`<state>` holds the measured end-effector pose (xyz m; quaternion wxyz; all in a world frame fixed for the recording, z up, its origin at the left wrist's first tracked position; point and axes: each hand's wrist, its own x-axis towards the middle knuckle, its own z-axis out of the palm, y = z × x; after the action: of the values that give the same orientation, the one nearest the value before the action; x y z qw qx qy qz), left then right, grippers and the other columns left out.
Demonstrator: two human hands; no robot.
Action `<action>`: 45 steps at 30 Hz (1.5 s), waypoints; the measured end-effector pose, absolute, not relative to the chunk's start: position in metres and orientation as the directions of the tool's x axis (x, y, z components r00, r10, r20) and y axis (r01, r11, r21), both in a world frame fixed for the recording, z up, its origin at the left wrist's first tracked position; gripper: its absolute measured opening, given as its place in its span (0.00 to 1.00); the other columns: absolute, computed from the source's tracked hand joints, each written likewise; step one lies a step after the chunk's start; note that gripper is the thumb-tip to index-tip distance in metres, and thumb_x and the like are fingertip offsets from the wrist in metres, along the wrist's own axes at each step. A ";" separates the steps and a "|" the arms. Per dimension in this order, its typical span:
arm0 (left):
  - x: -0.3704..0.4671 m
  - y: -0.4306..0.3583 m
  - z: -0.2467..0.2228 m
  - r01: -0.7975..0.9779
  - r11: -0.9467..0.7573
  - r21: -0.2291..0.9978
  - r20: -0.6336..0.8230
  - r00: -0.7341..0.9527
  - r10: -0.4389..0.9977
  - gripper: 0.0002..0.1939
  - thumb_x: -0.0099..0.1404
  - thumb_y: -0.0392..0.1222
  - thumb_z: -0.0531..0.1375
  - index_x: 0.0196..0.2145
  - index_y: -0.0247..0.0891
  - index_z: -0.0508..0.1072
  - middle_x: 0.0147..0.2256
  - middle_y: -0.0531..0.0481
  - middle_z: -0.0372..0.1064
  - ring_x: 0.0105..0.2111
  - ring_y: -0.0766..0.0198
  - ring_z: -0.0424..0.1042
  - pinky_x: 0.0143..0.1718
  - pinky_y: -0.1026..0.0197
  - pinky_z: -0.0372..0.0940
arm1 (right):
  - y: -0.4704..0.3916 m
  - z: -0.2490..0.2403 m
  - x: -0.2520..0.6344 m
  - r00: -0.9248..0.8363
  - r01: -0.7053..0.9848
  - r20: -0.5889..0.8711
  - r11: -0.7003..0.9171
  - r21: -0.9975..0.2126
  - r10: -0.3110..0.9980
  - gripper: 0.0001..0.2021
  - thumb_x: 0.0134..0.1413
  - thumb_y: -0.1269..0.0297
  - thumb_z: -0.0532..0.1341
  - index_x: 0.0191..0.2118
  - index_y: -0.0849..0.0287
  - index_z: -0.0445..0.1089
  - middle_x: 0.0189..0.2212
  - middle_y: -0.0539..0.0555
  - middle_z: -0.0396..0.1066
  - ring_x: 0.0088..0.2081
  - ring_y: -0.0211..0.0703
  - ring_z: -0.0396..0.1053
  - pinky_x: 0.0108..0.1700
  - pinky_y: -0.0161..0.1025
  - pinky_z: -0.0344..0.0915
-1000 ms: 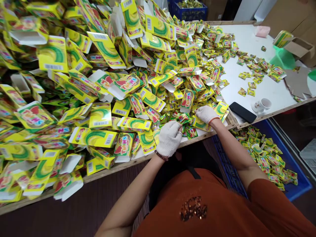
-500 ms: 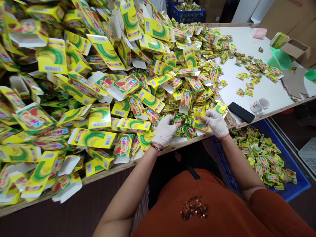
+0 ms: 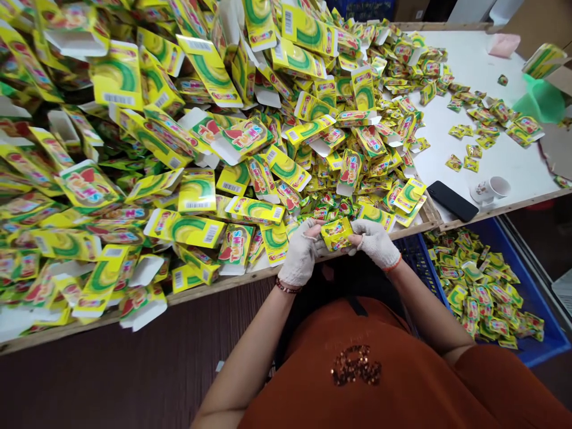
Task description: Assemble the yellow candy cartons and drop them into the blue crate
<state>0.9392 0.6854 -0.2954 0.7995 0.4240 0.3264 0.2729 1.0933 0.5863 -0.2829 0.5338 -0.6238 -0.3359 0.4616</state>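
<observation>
A small yellow printed packet (image 3: 336, 233) is stretched between my two hands just over the table's front edge. My left hand (image 3: 300, 253), in a white glove with bare fingertips, pinches its left side. On the opposite side, my gloved right hand (image 3: 376, 243) grips it between thumb and fingers. Some of the fingers are hidden beneath the packet. Small green wrapped pieces (image 3: 328, 206) lie on the table just beyond it. A heap of yellow and green cartons (image 3: 196, 189), many with open white flaps, spreads to the left of my hands.
To the right, a black phone (image 3: 453, 201) and a white cup (image 3: 490, 189) sit near the table edge. Below them stands a blue crate (image 3: 547, 351) full of packets. A green plastic container (image 3: 539, 100) and scattered packets (image 3: 471, 151) are farther back on the white tabletop (image 3: 465, 62).
Both hands have drawn back from the green pieces toward my body. The yellow packet, earlier at my right hand alone, is now held by both. The view has shifted left and down.
</observation>
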 end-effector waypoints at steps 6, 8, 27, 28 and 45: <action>0.936 0.680 -0.295 -0.041 0.238 0.970 -0.175 0.563 0.808 0.21 0.49 0.49 0.71 0.36 0.36 0.73 0.32 0.53 0.72 0.30 0.67 0.70 0.32 0.65 0.66 | 0.588 -0.284 1.086 0.362 0.015 -0.208 -0.229 -0.973 0.909 0.21 0.45 0.46 0.68 0.28 0.57 0.62 0.23 0.46 0.65 0.22 0.38 0.70 0.22 0.32 0.64; 0.936 0.679 -0.293 -0.024 0.200 0.980 -0.155 0.547 0.823 0.18 0.51 0.50 0.70 0.34 0.36 0.72 0.30 0.54 0.70 0.29 0.68 0.68 0.30 0.66 0.63 | 0.589 -0.284 1.081 0.366 0.073 -0.177 -0.218 -0.973 0.914 0.20 0.46 0.46 0.68 0.32 0.58 0.66 0.24 0.46 0.67 0.22 0.35 0.67 0.23 0.32 0.62; 0.928 0.673 -0.311 -0.108 0.478 0.872 -0.309 0.636 0.707 0.19 0.55 0.53 0.68 0.37 0.36 0.73 0.34 0.51 0.73 0.31 0.66 0.71 0.32 0.64 0.68 | 0.589 -0.275 1.101 0.194 0.492 -0.099 -0.184 -0.851 0.976 0.11 0.53 0.58 0.61 0.35 0.61 0.74 0.28 0.50 0.70 0.34 0.42 0.67 0.37 0.35 0.63; 0.928 0.671 -0.310 -0.113 0.469 0.876 -0.299 0.636 0.711 0.19 0.54 0.52 0.69 0.37 0.36 0.73 0.34 0.51 0.73 0.31 0.66 0.72 0.33 0.64 0.68 | 0.591 -0.274 1.101 0.179 0.492 -0.113 -0.188 -0.850 0.977 0.11 0.53 0.57 0.61 0.34 0.61 0.74 0.29 0.49 0.70 0.34 0.41 0.67 0.36 0.35 0.62; 0.939 0.702 -0.280 0.163 -0.564 0.810 0.342 0.649 0.679 0.07 0.62 0.39 0.61 0.38 0.38 0.76 0.38 0.47 0.73 0.42 0.59 0.72 0.46 0.57 0.68 | 0.598 -0.299 1.079 0.509 -0.067 -0.170 -0.158 -0.985 0.844 0.21 0.43 0.50 0.69 0.39 0.58 0.68 0.34 0.52 0.75 0.31 0.41 0.72 0.33 0.39 0.72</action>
<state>0.9390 0.7020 -0.2802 0.3901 0.8199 0.2569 0.3309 1.0786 0.5983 -0.2986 0.5761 -0.6500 -0.2988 0.3955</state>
